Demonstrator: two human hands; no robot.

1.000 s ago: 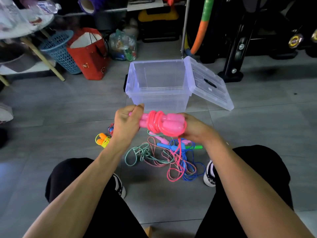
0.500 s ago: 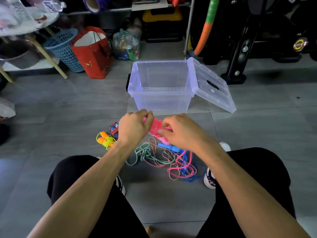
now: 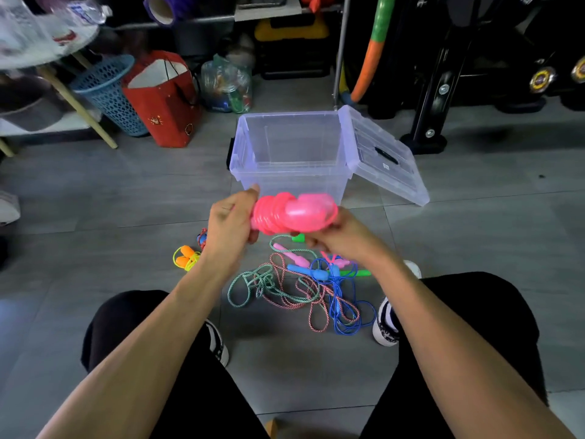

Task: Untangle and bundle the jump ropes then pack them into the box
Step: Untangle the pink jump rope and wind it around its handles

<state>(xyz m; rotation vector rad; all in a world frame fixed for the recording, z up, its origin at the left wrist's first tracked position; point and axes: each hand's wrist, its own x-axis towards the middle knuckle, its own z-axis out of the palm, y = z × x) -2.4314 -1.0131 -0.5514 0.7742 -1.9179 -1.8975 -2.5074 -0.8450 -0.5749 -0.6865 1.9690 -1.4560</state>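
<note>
A pink jump rope bundle (image 3: 292, 213), cord coiled round its pink handles, hangs in the air just in front of the clear plastic box (image 3: 240, 153). My left hand (image 3: 229, 224) grips its left end. My right hand (image 3: 340, 236) holds its right end from below. The box stands open with nothing inside, its lid (image 3: 384, 156) leaning off the right side. On the floor below lies a tangle of ropes (image 3: 297, 286): green, red-striped and blue cords with pink, blue and green handles. A bundled yellow rope with orange handles (image 3: 186, 256) lies to the left.
My two legs in black and white-soled shoes (image 3: 384, 324) flank the tangle. Behind the box stand a red paper bag (image 3: 164, 99), a blue basket (image 3: 106, 90), a clear bag of bottles (image 3: 226, 87) and black gym equipment (image 3: 437, 74). Grey tiled floor lies on both sides.
Half a second ago both hands were low over the tangle, working the pink cord. Now they hold the pink bundle raised, with no loose pink tail hanging to the floor.
</note>
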